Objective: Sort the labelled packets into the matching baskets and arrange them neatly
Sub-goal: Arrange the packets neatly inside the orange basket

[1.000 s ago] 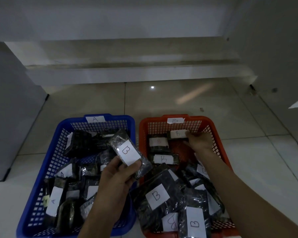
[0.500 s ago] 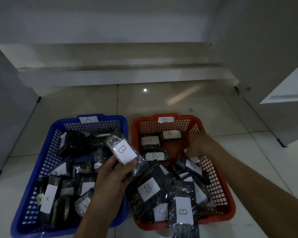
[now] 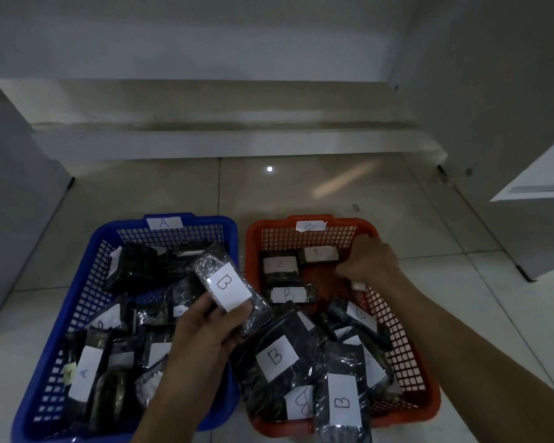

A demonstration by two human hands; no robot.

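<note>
Fingers of my left hand [image 3: 205, 334] pinch a B-labelled packet [image 3: 229, 287] above the blue A basket [image 3: 87, 282]. Right hand [image 3: 370, 262], fingers curled, grip unclear, reaches into the orange B basket [image 3: 406, 356]. Best: lay it flat beside the tidy row.

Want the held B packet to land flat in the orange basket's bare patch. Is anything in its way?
Yes: the right hand is over the bare patch at the far right of the orange basket, and loose B packets crowd its near half. The left hand holds the packet over the gap between baskets.
</note>
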